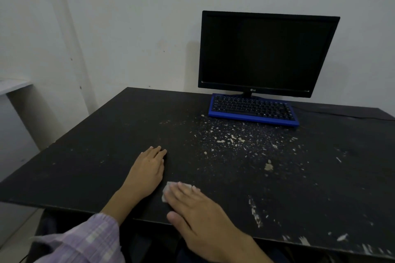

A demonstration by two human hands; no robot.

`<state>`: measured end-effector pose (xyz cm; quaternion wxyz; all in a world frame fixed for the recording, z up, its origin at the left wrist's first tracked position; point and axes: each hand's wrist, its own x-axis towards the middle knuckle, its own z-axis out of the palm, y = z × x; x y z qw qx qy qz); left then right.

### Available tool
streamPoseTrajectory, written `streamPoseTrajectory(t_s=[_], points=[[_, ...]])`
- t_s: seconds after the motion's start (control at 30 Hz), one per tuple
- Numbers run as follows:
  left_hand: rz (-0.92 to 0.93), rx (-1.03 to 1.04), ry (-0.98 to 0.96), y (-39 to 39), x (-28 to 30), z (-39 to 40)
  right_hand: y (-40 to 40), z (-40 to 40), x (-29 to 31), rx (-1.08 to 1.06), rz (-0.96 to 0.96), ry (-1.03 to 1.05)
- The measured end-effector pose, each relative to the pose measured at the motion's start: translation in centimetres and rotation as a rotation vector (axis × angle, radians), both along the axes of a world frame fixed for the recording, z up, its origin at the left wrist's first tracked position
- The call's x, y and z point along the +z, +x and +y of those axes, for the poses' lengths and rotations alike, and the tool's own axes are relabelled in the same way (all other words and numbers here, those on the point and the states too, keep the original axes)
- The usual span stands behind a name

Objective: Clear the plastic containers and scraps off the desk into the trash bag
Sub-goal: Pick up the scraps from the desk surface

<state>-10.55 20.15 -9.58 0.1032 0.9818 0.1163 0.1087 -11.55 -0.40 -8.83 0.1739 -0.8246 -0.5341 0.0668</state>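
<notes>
Two hands flat on the black desk [89,151] near its front edge. Left hand [147,170] palm down, fingers straight and released, holding nothing. Right hand [192,207] just beside it, fingers straight, pressing on a pale crumpled wipe [167,191] — only its left part visible past the fingertips. Pale scraps [235,141] scattered across the desk's middle, thickest just in front of the blue keyboard [253,110], thinner toward the front right corner. Dark monitor [265,53] at the back edge, behind the keyboard — plaid sleeve [89,241] on the left arm.
</notes>
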Motion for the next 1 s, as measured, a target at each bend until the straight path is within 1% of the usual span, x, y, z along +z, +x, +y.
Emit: streamPoseTrajectory(t_s=[0.07, 0.13, 0.3, 0.4, 0.53, 0.63, 0.73, 1.0], points=[[0.002, -0.015, 0.000, 0.0, 0.0, -0.4, -0.2, -1.1, -0.1, 0.030, 0.039, -0.010], [0.001, -0.029, 0.000, 0.1, 0.0, -0.8, 0.3, -2.7, -0.1, 0.014, 0.049, -0.019], [-0.007, -0.070, -0.036, 1.5, 0.1, -2.4, 3.3, -6.7, 0.3, -0.175, 0.028, -0.070], [0.013, -0.105, -0.030, 3.5, 0.1, -3.7, 5.7, -7.0, 0.6, -0.253, 0.043, -0.085], [0.039, -0.152, -0.021, 7.0, 0.5, -5.3, 9.6, -5.6, 1.0, -0.308, 0.060, -0.114], [0.044, -0.157, -0.011, 9.6, 0.8, -5.8, 13.1, -3.7, 1.1, -0.337, 0.096, -0.156], [0.048, -0.145, -0.011, 11.6, 1.2, -5.5, 15.9, -1.6, 1.4, -0.342, 0.116, -0.150], [-0.023, -0.097, -0.071, 14.6, 0.7, -3.8, 21.3, 3.9, 2.8, -0.359, 0.189, -0.142]])
